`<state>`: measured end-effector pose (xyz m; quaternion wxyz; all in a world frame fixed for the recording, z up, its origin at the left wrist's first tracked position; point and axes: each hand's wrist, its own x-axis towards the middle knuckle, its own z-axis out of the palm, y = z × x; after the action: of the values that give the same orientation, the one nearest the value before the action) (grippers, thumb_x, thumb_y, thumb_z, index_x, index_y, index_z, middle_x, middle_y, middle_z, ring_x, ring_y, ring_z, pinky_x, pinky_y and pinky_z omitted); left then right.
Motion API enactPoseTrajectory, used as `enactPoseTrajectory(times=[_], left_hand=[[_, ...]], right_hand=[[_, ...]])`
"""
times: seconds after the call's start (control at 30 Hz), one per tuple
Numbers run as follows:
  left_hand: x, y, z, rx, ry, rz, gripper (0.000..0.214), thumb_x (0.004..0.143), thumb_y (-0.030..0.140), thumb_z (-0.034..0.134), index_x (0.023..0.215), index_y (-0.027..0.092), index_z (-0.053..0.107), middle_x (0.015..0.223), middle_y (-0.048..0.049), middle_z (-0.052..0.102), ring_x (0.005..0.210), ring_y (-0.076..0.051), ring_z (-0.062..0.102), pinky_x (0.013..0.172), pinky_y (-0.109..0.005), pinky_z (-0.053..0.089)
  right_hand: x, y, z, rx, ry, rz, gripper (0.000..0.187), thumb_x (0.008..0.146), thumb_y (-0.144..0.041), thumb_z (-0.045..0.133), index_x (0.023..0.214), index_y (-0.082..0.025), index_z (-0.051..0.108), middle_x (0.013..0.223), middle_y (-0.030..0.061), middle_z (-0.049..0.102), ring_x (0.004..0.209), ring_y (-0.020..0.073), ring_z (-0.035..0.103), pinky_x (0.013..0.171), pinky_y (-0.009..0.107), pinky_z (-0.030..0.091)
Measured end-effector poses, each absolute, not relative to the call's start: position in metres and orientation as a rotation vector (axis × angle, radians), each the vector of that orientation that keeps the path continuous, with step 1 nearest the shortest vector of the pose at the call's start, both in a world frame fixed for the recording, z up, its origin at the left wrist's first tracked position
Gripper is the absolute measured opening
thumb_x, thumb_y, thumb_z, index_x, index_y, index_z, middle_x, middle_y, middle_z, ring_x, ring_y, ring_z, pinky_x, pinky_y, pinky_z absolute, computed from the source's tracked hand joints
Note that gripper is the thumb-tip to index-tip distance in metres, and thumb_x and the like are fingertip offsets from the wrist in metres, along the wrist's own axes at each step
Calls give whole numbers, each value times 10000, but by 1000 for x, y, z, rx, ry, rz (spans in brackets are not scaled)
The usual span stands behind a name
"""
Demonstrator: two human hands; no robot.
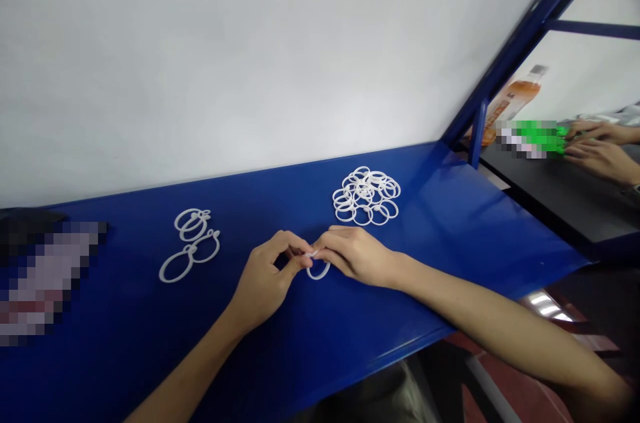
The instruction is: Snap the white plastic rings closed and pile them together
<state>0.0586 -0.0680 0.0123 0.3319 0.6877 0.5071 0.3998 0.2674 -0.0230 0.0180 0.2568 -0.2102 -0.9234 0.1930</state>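
Observation:
My left hand (267,276) and my right hand (353,253) meet at the middle of the blue table (125,343). Both pinch the same small white plastic ring (319,270), which hangs below the fingertips and touches the table. A heap of several loose white rings (367,195) lies just beyond my right hand. To the left of my left hand lie two groups of joined white rings (191,243), one above the other.
A white wall rises behind the table. A blue frame post (479,126) stands at the right end. Beyond it another person's hands (597,146) rest on a dark table beside an orange drink bottle (510,103). A blurred object lies at far left.

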Motion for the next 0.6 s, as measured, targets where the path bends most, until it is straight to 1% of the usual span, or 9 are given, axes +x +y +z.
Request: enactPoseTrajectory(times=[0.1,0.27,0.47,0.6], left_hand=[[58,-68,8,1815,1270,1075,129,878,298,648,774,225,670,772,12,660,682,-126,589,688,-277,486],[55,-67,6,1844,1212,1081,137,895,299,649,780,228,671,786,5,656,731,-136,606,714,-284,485],[55,-67,11,1893,1230,1039,204,904,299,624,720,220,666,741,-8,654,725,-153,604,716,-300,496],[57,-68,12,1928,1221,1046,218,912,266,600,707,224,661,714,-2,652,707,-150,602,716,-301,501]], right_hand=[[269,-23,17,-554,-2547,482,284,1071,-290,387,1011,-141,622,872,64,691,755,145,601,697,277,509],[269,-24,17,-534,-2573,421,311,1076,-295,368,997,-132,621,861,66,688,749,147,591,694,272,498],[268,-28,17,-533,-2609,330,338,1080,-298,346,953,-139,617,804,62,667,716,150,570,668,272,475],[268,-30,15,-525,-2621,305,342,1081,-297,344,930,-144,611,781,50,656,691,142,555,663,267,465]])
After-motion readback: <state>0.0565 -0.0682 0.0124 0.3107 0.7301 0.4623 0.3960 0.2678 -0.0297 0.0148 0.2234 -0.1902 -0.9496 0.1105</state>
